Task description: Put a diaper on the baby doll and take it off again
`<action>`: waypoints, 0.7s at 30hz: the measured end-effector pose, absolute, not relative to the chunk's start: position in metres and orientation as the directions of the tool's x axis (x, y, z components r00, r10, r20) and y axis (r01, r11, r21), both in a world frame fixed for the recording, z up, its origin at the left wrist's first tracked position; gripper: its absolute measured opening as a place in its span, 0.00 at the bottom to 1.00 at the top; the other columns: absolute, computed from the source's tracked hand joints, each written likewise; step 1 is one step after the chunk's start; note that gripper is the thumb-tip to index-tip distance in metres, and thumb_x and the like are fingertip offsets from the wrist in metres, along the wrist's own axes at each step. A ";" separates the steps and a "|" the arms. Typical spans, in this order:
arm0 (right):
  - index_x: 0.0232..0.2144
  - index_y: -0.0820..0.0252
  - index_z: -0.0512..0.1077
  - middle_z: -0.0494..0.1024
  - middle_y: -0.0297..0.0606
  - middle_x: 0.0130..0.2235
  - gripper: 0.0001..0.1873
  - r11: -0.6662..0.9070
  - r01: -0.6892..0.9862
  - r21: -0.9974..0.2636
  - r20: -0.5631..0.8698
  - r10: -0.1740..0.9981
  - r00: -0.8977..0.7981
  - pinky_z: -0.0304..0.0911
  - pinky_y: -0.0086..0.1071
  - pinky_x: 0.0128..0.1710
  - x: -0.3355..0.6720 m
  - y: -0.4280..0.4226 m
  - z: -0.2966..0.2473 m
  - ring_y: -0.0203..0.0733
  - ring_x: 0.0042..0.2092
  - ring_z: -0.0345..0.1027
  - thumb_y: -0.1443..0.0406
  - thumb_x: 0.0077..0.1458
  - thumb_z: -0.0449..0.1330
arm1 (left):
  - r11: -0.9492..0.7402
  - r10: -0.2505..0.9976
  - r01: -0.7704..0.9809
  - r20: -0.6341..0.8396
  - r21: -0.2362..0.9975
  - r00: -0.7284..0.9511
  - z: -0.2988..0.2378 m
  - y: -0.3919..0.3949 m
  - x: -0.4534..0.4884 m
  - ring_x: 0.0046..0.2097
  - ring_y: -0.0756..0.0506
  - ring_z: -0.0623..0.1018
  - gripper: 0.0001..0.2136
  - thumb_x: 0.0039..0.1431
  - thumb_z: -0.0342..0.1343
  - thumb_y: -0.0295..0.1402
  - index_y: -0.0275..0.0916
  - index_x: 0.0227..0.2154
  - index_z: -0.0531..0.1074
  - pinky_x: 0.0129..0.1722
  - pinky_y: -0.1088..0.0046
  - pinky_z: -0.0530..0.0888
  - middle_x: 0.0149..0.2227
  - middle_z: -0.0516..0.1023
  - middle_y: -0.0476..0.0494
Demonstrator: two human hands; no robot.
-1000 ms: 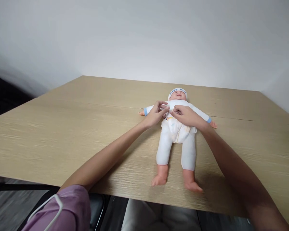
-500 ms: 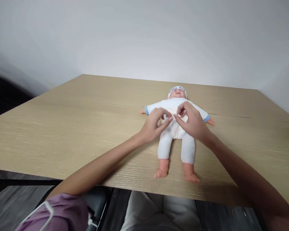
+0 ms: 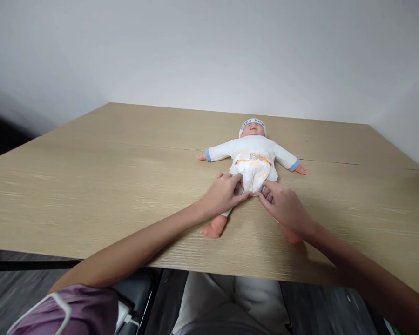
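A baby doll (image 3: 254,144) in a white outfit with blue cuffs and a lettered white headband lies on its back, arms spread. Its white diaper (image 3: 253,174) has the front panel folded down between the legs, the inner side facing up. My left hand (image 3: 225,191) pinches the panel's near edge on the left, fingers closed. My right hand (image 3: 282,202) pinches the same edge on the right, its fingers curled. The doll's legs are spread apart and partly hidden behind my hands; one foot (image 3: 214,226) shows below my left wrist.
The doll lies on a wide wooden table (image 3: 125,186) with a seam across it. A pale wall (image 3: 209,56) stands behind the far edge. By my left elbow, below the near edge, is a dark chair seat (image 3: 136,288) with a white object and cable.
Both hands have drawn the diaper's front from the doll's waist down toward me, uncovering the belly. The doll's legs have spread wider.
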State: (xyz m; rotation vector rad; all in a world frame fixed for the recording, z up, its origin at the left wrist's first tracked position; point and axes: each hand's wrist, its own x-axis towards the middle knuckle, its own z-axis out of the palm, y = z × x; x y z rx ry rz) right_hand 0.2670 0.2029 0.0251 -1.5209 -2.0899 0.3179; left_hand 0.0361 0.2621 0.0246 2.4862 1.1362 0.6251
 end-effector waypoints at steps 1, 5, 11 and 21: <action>0.30 0.53 0.63 0.75 0.34 0.31 0.14 0.351 0.817 -0.457 0.300 0.926 -0.229 0.58 0.37 0.33 0.264 0.203 0.023 0.43 0.31 0.69 0.62 0.69 0.60 | -0.620 0.776 0.632 0.251 0.465 0.578 0.022 0.262 0.038 0.34 0.41 0.74 0.21 0.71 0.59 0.54 0.43 0.31 0.65 0.44 0.60 0.65 0.28 0.75 0.49; 0.33 0.54 0.67 0.76 0.37 0.36 0.10 0.377 0.822 -0.426 0.352 0.906 -0.234 0.59 0.37 0.34 0.261 0.196 0.016 0.44 0.34 0.70 0.63 0.69 0.60 | -0.663 0.740 0.593 0.279 0.456 0.612 0.018 0.262 0.035 0.39 0.41 0.75 0.19 0.72 0.59 0.47 0.42 0.28 0.67 0.45 0.61 0.65 0.30 0.77 0.48; 0.40 0.53 0.71 0.77 0.40 0.43 0.03 0.397 0.781 -0.483 0.375 0.899 -0.225 0.67 0.40 0.37 0.261 0.188 0.013 0.45 0.35 0.71 0.62 0.70 0.60 | -0.706 0.700 0.483 0.402 0.519 0.591 0.014 0.259 0.028 0.52 0.38 0.77 0.11 0.73 0.58 0.43 0.42 0.39 0.75 0.53 0.58 0.69 0.52 0.79 0.40; 0.45 0.54 0.71 0.81 0.45 0.46 0.04 0.412 0.785 -0.462 0.394 0.889 -0.234 0.68 0.45 0.45 0.254 0.181 0.013 0.54 0.45 0.74 0.61 0.70 0.60 | -0.705 0.690 0.452 0.385 0.546 0.612 0.014 0.260 0.027 0.46 0.38 0.74 0.12 0.75 0.56 0.44 0.42 0.37 0.73 0.50 0.56 0.68 0.50 0.82 0.41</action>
